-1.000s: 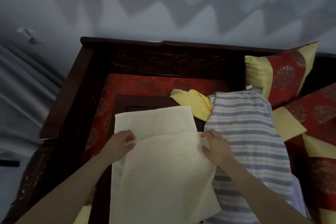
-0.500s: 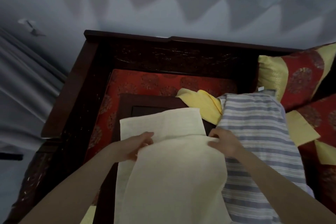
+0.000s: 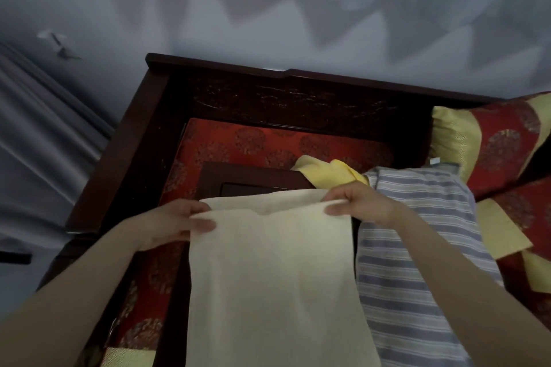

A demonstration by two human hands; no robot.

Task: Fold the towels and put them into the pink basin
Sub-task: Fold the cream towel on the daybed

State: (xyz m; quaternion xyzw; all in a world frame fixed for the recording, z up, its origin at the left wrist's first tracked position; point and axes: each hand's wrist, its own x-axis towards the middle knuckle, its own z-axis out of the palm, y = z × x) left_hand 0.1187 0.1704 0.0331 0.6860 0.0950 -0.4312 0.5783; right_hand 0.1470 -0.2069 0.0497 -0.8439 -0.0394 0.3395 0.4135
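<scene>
The cream towel [image 3: 268, 271] is lying along the low dark wooden table [image 3: 256, 180], its upper layer being pinched at the two far corners — the left hand [image 3: 167, 225] gripping one, the right hand [image 3: 357, 202] the other. It is looking light, soft and limp, so holding both corners level should be keeping the fold square. A striped towel [image 3: 417, 262] is crowding the table's right edge, a yellow cloth [image 3: 331, 176] is bunching at its far right corner, cushions [image 3: 492, 140] are sitting beyond — and the pink basin is showing nowhere.

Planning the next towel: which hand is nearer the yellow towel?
Right. The right hand, pinching the cream towel, sits just below the yellow towel; the left hand holds the opposite corner, farther away.
</scene>
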